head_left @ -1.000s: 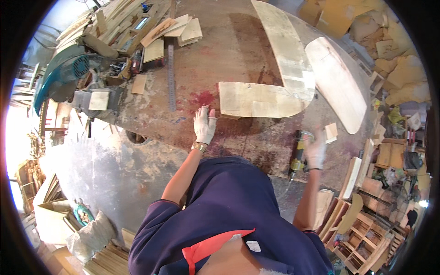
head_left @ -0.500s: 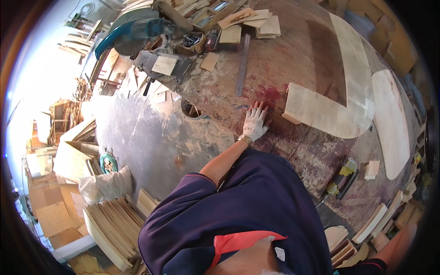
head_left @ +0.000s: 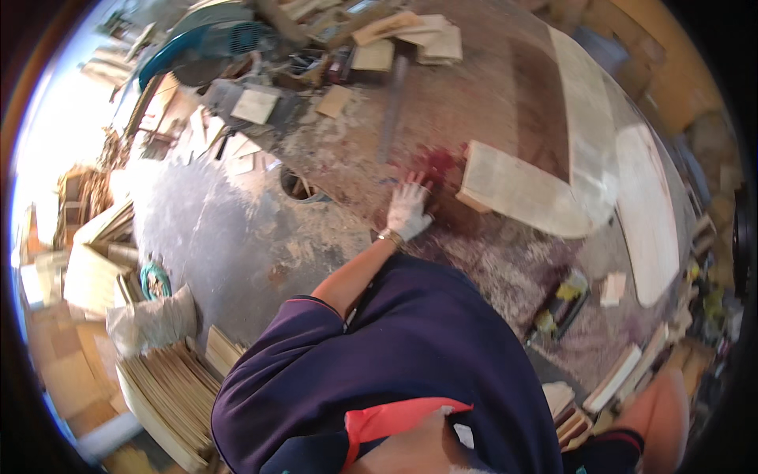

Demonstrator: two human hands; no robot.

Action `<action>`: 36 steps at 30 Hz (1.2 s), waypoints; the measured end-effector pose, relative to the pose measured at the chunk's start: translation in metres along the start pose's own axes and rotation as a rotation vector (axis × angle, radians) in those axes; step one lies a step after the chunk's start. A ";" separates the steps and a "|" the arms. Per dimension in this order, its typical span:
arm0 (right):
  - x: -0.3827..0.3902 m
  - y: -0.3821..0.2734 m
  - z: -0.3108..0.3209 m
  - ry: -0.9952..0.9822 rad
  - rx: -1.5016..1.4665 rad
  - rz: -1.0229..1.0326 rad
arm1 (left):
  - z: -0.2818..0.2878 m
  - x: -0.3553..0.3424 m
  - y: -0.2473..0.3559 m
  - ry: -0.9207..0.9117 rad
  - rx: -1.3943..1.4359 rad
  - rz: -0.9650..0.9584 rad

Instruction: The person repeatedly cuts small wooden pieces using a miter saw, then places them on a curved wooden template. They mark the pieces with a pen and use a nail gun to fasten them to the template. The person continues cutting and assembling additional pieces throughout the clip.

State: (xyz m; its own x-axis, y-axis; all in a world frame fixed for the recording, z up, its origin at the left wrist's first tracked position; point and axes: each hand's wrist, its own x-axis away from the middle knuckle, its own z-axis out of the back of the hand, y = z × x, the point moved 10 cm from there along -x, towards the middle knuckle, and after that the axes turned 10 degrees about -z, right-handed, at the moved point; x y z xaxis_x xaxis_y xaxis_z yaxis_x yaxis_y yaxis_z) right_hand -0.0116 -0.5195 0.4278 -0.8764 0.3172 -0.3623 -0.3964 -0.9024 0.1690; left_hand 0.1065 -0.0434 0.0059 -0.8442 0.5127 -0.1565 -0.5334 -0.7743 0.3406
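Note:
My left hand (head_left: pixel 410 207), in a pale glove with bare fingertips, lies flat on the stained worktable (head_left: pixel 505 253). Its fingers are stretched out, and nothing is in it. To its right, apart from the fingers, is the butt end of a pale L-shaped wooden piece (head_left: pixel 521 188) with a rounded corner. A long curved board (head_left: pixel 646 213) rests beyond that piece. At the lower right only my bare right arm (head_left: pixel 665 415) shows below the sleeve; the hand itself cannot be seen. A yellow-and-black hand tool (head_left: pixel 559 304), blurred, lies on the table between my body and the boards.
A teal circular saw (head_left: pixel 207 49) stands at the far left. Near it are a metal ruler (head_left: pixel 392 107) and thin wood squares (head_left: pixel 439 45). A round hole (head_left: pixel 296 183) opens left of my hand. Stacked wooden strips (head_left: pixel 170 399) stand at the lower left.
The whole view has shifted, so the table and its things sit further left in the picture. My right arm shows more at the lower right. My left hand stays flat on the table.

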 end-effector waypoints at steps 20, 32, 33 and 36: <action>0.249 -0.357 -0.218 -1.861 -2.595 -1.017 | 0.044 -0.014 0.155 -0.368 1.912 0.396; 0.202 -0.308 -0.192 -0.804 -0.926 -0.105 | 0.012 -0.008 0.069 0.126 1.662 0.724; 0.196 -0.302 -0.186 -0.752 -1.092 -0.195 | 0.010 -0.008 0.056 0.225 1.675 0.730; 0.195 -0.289 -0.203 -0.899 -1.484 -0.626 | 0.006 0.003 0.023 0.252 1.413 0.703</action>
State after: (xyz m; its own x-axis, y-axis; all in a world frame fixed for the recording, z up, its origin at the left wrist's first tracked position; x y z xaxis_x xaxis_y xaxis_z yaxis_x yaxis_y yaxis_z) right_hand -0.0120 -0.2562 0.1223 -0.7746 0.2583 0.5773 -0.5814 0.0685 -0.8107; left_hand 0.0922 -0.0577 0.0190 -0.9528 0.0364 0.3015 0.3024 0.2034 0.9312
